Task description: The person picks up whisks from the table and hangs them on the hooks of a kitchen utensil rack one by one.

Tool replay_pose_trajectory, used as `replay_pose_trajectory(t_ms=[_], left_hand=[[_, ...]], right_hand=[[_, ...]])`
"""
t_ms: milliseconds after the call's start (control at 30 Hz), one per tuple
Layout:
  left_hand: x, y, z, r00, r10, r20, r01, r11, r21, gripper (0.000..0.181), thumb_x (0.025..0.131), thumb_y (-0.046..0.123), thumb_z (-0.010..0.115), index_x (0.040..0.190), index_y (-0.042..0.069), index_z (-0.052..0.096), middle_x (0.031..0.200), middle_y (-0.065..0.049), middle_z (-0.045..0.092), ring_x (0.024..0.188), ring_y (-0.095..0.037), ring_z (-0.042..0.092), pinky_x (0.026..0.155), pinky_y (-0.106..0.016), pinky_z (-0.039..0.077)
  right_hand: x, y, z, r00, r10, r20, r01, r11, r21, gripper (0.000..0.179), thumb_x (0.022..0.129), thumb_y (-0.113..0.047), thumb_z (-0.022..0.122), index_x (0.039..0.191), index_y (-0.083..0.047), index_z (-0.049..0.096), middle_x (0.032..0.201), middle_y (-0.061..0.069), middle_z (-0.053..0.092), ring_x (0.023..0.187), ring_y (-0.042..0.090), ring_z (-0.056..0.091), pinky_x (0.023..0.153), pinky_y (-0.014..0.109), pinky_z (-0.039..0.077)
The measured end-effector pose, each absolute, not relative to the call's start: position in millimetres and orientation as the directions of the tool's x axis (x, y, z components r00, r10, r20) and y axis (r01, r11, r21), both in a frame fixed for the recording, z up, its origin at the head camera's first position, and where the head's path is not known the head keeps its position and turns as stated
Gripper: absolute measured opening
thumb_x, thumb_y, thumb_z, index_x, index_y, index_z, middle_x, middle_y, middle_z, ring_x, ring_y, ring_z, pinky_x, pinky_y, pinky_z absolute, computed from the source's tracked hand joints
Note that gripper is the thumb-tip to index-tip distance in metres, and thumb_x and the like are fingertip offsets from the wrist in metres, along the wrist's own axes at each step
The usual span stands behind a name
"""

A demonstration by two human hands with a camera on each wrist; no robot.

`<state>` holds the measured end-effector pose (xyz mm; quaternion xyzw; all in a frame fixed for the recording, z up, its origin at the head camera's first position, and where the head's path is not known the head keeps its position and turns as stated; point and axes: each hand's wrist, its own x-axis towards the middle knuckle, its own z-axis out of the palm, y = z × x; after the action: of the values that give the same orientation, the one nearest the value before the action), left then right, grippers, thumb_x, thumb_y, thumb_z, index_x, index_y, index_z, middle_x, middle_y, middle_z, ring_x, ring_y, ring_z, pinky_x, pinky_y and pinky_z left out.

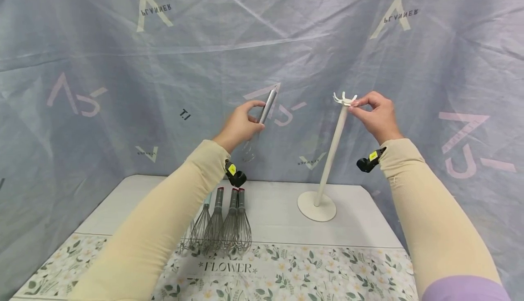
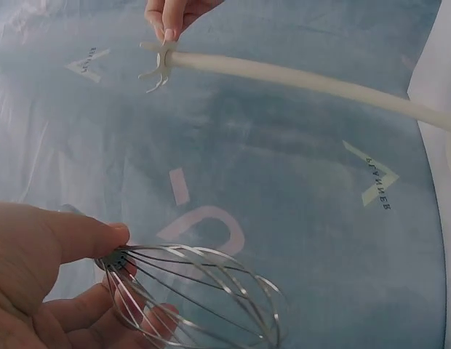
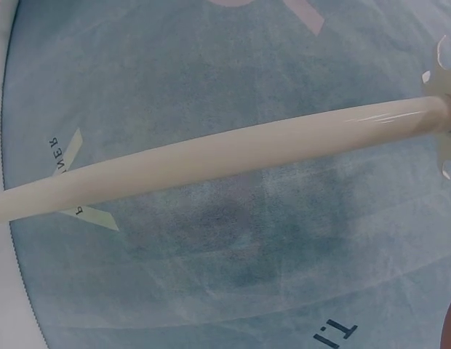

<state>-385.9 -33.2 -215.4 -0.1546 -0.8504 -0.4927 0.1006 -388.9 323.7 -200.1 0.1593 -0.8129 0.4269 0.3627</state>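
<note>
My left hand [image 1: 242, 126] grips a whisk by its silver handle [image 1: 268, 105], raised above the table with the handle's end up. In the left wrist view the wire loops of the whisk [image 2: 211, 283] spread out below the thumb. To the right stands a cream rack [image 1: 332, 148] with a round base, a tall pole and a ring of curved hooks on top. The thumb and fingers of my right hand [image 1: 378, 112] pinch the edge of that hook ring [image 1: 345, 100]. Only a sliver of the right hand [image 3: 449, 327] shows in the right wrist view.
Several whisks [image 1: 223, 223] lie side by side on the table, left of the rack base [image 1: 304, 206], handles pointing away. The white table [image 1: 270, 201] has a floral cloth [image 1: 327, 273] along its front. A grey-blue curtain [image 1: 229, 64] hangs close behind.
</note>
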Motion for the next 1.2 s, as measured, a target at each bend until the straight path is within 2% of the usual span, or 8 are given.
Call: replay_pose_trajectory(t_ms=[67,233,500,700,1033,1200], left_hand=[[-386.4,-29.3,-215.6,-0.924,0.171,0.341,0.381,0.468,0.798,0.064,0.091,0.007,0.075,0.145,0.033,0.052,0.098,-0.008,0.067,0.088,-0.032,0.066,0.061,-0.035,0.052],[-388.4,-17.3,-215.7,-0.909,0.189,0.372,0.416,0.470,0.778,0.065,0.090,0.005,0.075,0.144,0.032,0.053,0.094,-0.007,0.068,0.086,-0.028,0.067,0.067,-0.038,0.053],[-387.0,-0.9,-213.5,-0.899,0.218,0.380,0.438,0.433,0.788,0.063,0.090,0.006,0.076,0.142,0.034,0.055,0.092,-0.006,0.068,0.075,-0.023,0.064,0.062,-0.035,0.051],[-387.7,4.5,-213.9,-0.898,0.225,0.378,0.439,0.415,0.797,0.062,0.091,0.007,0.075,0.141,0.035,0.055,0.090,-0.006,0.067,0.070,-0.024,0.061,0.057,-0.034,0.049],[-390.8,15.6,-214.0,-0.879,0.236,0.415,0.477,0.465,0.746,0.061,0.091,0.007,0.075,0.142,0.034,0.055,0.087,-0.005,0.066,0.076,-0.022,0.065,0.068,-0.038,0.054],[-388.9,23.8,-212.2,-0.865,0.252,0.433,0.497,0.537,0.681,0.060,0.092,0.009,0.074,0.143,0.034,0.055,0.089,0.000,0.067,0.073,-0.020,0.064,0.064,-0.036,0.052]], right_hand=[[-389.0,323.4,-199.8,-0.683,0.046,0.729,-0.573,0.585,-0.574,0.021,0.089,-0.010,0.077,0.096,0.009,0.069,0.092,0.000,0.061,0.097,0.012,0.055,0.082,0.022,0.041],[-386.4,322.4,-198.4,-0.675,0.040,0.736,-0.588,0.573,-0.570,0.020,0.088,-0.007,0.077,0.095,0.010,0.068,0.091,0.002,0.061,0.099,0.020,0.056,0.082,0.023,0.042],[-385.9,323.4,-197.6,-0.676,0.045,0.736,-0.582,0.580,-0.570,0.020,0.088,-0.007,0.077,0.095,0.010,0.069,0.090,0.000,0.061,0.096,0.013,0.056,0.082,0.023,0.041],[-386.2,321.1,-198.8,-0.665,0.034,0.746,-0.601,0.570,-0.561,0.018,0.087,-0.005,0.077,0.094,0.010,0.069,0.091,0.005,0.062,0.094,0.011,0.055,0.084,0.025,0.041],[-384.3,320.2,-198.7,-0.657,0.027,0.754,-0.613,0.563,-0.554,0.018,0.088,-0.005,0.076,0.093,0.011,0.069,0.095,0.012,0.061,0.097,0.023,0.056,0.084,0.024,0.041],[-383.5,319.9,-198.9,-0.656,0.030,0.754,-0.612,0.565,-0.554,0.017,0.088,-0.004,0.076,0.093,0.011,0.069,0.094,0.011,0.061,0.093,0.012,0.055,0.084,0.025,0.040]])
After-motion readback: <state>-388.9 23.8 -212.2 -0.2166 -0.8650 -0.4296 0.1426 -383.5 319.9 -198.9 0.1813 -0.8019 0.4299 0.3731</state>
